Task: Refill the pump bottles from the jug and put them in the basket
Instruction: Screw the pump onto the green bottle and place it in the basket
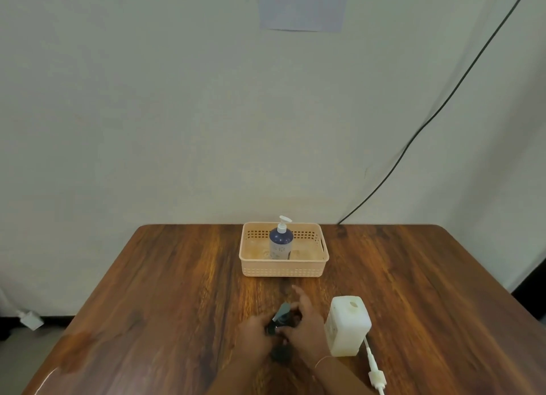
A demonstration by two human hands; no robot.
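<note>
A peach plastic basket (284, 269) stands at the table's far middle with a blue and white pump bottle (280, 242) upright inside it. Near the front edge both hands meet over a small dark pump bottle (280, 354). My left hand (255, 334) grips its body. My right hand (305, 326) holds the grey-green pump head (283, 311) at its top. The bottle is mostly hidden and blurred. A white jug (347, 325) with an open round mouth stands just right of my right hand.
A white pump head with its long tube (375, 371) lies on the brown wooden table (177, 291) in front of the jug. A black cable (443, 105) runs down the wall at the right. A paper sheet (302, 6) hangs on the wall.
</note>
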